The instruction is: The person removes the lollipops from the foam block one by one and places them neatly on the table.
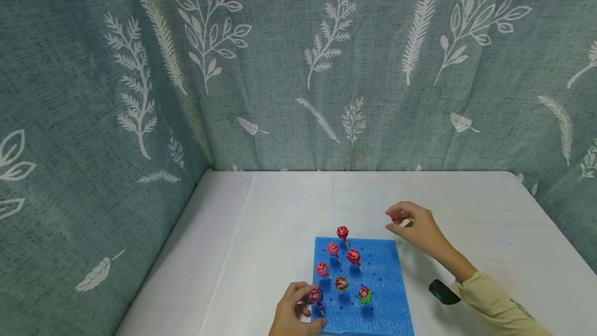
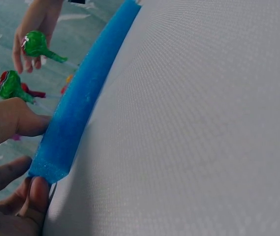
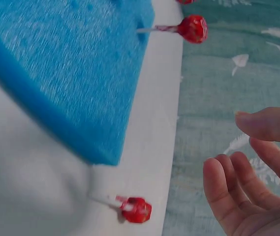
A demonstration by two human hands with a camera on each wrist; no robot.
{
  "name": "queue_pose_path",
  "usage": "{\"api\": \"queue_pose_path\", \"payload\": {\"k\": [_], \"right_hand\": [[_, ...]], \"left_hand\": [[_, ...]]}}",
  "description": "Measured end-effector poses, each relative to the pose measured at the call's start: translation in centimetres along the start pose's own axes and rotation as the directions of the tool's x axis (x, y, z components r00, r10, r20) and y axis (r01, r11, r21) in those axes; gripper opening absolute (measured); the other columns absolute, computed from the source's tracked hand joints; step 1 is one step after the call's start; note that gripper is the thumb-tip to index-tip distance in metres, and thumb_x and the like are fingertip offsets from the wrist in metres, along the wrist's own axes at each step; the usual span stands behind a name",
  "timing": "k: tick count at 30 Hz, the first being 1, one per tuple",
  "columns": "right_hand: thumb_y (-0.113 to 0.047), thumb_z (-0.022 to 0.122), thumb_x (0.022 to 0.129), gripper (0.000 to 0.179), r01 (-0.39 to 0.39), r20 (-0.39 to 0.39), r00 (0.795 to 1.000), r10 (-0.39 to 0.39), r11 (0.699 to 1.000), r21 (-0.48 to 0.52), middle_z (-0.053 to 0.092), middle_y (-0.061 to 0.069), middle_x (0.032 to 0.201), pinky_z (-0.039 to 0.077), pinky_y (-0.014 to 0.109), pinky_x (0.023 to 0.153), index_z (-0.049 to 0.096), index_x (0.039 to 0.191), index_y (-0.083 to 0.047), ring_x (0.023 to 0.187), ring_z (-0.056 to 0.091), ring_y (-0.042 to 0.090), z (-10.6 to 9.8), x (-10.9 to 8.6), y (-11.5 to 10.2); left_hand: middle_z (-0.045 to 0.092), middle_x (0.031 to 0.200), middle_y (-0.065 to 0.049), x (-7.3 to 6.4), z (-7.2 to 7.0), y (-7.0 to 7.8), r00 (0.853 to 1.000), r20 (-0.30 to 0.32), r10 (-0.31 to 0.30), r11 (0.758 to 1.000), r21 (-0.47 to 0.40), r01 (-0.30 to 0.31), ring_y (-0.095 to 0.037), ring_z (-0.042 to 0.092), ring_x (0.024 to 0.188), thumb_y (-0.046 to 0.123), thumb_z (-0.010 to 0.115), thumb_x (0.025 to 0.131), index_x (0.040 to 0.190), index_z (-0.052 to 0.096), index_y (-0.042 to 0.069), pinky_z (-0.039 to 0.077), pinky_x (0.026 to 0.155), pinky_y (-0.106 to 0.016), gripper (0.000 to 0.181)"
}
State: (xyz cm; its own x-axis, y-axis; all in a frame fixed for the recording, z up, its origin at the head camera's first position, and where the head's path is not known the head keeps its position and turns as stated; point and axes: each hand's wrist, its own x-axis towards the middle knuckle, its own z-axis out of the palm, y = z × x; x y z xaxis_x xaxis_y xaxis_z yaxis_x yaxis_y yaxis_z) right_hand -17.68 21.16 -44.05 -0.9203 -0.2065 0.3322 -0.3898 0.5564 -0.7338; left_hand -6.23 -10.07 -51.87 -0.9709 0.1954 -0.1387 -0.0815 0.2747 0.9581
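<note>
A blue foam block (image 1: 384,274) lies on the table with several lollipops stuck upright in it, among them a red one (image 1: 342,232) at its far edge and a green-and-red one (image 1: 365,295) nearer. My left hand (image 1: 291,312) grips the block's near left corner, beside a dark-wrapped lollipop (image 1: 315,296). In the left wrist view, fingertips (image 2: 37,194) press the foam's corner. My right hand (image 1: 412,224) hovers right of the block's far corner, thumb and fingers apart, holding nothing. A red lollipop (image 3: 137,210) lies loose on the table near that corner. Red and yellow bits show behind the right fingers.
The white table (image 1: 261,211) is bounded by a grey-green leaf-print cloth (image 1: 280,66) at the back and left. A dark device (image 1: 443,292) sits beside the right sleeve (image 1: 494,302). Small holes dot the foam between the lollipops.
</note>
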Motion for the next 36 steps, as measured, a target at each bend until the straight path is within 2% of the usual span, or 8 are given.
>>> {"api": "queue_pose_path", "payload": {"k": [4, 12, 21, 28, 36], "right_hand": [[-0.003, 0.076, 0.077, 0.023, 0.031, -0.004, 1.0, -0.031, 0.999, 0.026, 0.065, 0.005, 0.09, 0.05, 0.027, 0.061, 0.066, 0.097, -0.006, 0.074, 0.06, 0.013, 0.6, 0.1, -0.5], [-0.003, 0.076, 0.077, 0.022, 0.018, 0.014, 1.0, -0.018, 0.999, 0.041, 0.064, 0.003, 0.09, 0.05, 0.028, 0.063, 0.066, 0.096, -0.008, 0.077, 0.062, 0.015, 1.8, 0.4, -1.5], [-0.004, 0.075, 0.078, 0.023, -0.025, 0.057, 0.998, 0.02, 0.995, 0.092, 0.064, 0.006, 0.093, 0.052, 0.025, 0.064, 0.066, 0.098, -0.009, 0.081, 0.063, 0.02, 3.7, 0.7, -2.4], [-0.006, 0.075, 0.079, 0.022, -0.015, 0.104, 0.995, 0.0, 0.989, 0.147, 0.063, 0.014, 0.096, 0.052, 0.025, 0.066, 0.065, 0.099, -0.01, 0.083, 0.063, 0.021, 5.3, 1.0, -2.9], [-0.009, 0.076, 0.079, 0.025, -0.021, 0.137, 0.991, -0.002, 0.985, 0.169, 0.063, 0.014, 0.1, 0.052, 0.026, 0.068, 0.065, 0.101, -0.005, 0.087, 0.062, 0.025, 6.5, 1.3, -2.9]], "left_hand": [[0.047, 0.111, -0.008, 0.0, 0.1, 0.1, 1.0, -0.003, -0.008, 1.0, 0.0, 0.008, -0.019, 0.049, 0.086, 0.006, 0.081, 0.066, 0.119, 0.062, 0.0, 0.044, 0.067, -0.021, 0.056], [0.046, 0.11, -0.008, 0.0, 0.1, 0.3, 1.0, -0.002, -0.016, 1.0, -0.006, 0.016, -0.019, 0.048, 0.085, 0.004, 0.081, 0.066, 0.119, 0.061, 0.0, 0.044, 0.067, -0.022, 0.056], [0.046, 0.11, -0.008, 0.0, 0.1, 0.3, 1.0, -0.004, -0.021, 1.0, -0.013, 0.021, -0.019, 0.047, 0.084, 0.003, 0.081, 0.066, 0.119, 0.062, 0.0, 0.044, 0.066, -0.022, 0.057], [0.047, 0.109, -0.007, -0.2, -0.1, 0.3, 0.999, -0.012, -0.033, 0.999, -0.018, 0.032, -0.018, 0.048, 0.082, 0.004, 0.081, 0.065, 0.118, 0.062, 0.001, 0.044, 0.065, -0.022, 0.056], [0.047, 0.107, -0.006, 0.1, 0.1, 0.3, 0.999, -0.023, -0.027, 1.0, -0.014, 0.026, -0.016, 0.048, 0.08, 0.006, 0.082, 0.065, 0.117, 0.063, 0.002, 0.044, 0.064, -0.021, 0.056]]}}
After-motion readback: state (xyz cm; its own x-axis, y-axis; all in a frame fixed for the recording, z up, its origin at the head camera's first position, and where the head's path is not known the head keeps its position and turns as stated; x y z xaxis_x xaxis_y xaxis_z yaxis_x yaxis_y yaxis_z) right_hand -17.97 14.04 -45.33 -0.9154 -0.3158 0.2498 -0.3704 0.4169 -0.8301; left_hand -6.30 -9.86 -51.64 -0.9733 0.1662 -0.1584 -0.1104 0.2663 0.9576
